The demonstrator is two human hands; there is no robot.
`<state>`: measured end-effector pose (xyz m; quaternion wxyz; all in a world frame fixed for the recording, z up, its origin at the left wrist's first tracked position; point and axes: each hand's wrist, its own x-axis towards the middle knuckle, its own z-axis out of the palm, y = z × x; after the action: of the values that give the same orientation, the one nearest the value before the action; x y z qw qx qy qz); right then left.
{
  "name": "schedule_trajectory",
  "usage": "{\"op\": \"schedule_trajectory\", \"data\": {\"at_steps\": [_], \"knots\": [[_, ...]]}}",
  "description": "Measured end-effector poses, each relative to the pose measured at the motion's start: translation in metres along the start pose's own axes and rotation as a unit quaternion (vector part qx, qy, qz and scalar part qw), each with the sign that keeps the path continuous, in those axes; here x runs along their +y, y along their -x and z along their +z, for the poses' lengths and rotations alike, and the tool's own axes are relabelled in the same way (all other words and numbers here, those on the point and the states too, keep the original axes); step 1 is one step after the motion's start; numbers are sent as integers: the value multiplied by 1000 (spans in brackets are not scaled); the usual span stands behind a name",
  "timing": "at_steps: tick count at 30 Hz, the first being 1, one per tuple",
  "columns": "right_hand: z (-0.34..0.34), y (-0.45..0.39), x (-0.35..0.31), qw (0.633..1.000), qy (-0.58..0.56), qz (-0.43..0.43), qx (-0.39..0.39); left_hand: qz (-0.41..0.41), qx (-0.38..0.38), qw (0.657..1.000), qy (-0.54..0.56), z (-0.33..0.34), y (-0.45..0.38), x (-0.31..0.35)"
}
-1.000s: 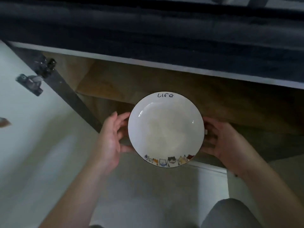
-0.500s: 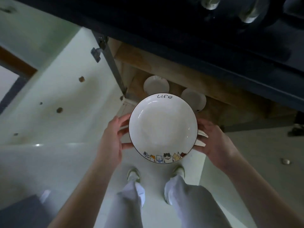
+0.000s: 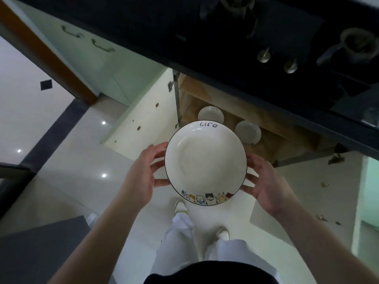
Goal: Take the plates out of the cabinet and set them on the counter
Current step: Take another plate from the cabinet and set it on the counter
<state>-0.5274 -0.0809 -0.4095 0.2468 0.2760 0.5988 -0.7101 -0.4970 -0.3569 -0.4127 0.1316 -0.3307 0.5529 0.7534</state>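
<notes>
Plate (image 3: 205, 162) sits level between my two hands, its hollow face turned up toward me; being round it has no long axis, but the word "Life" lies on the rim edge far from me and the row of little cats on the near edge. My left hand (image 3: 141, 177) holds the left rim, fingers curled around the edge. My right hand (image 3: 266, 185) mirrors it on the right rim, fingers wrapped under and the palm turned inward. Both forearms reach forward from my body and angle in toward the plate. Beyond my hands, inside the open cabinet (image 3: 272, 138), two more plates (image 3: 248, 132) lie on the wooden shelf, under the dark tabletop (image 3: 225, 58) edge.
</notes>
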Motion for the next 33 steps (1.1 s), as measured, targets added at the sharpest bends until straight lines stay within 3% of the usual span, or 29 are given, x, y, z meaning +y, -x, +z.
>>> {"op": "schedule_trajectory", "data": {"at_steps": [10, 20, 27, 33], "knots": [[-33, 101, -45, 995, 42, -74, -58, 67, -4, 997, 30, 24, 109, 22], [-61, 157, -60, 988, 41, -88, -122, 91, -17, 994, 59, 31, 189, 21], [-12, 183, -53, 976, 86, -99, -174, 113, 42, 988, 98, -19, 232, 17], [72, 201, -38, 969, 133, -93, -187, 130, 103, 978, 126, -99, 250, 15]]}}
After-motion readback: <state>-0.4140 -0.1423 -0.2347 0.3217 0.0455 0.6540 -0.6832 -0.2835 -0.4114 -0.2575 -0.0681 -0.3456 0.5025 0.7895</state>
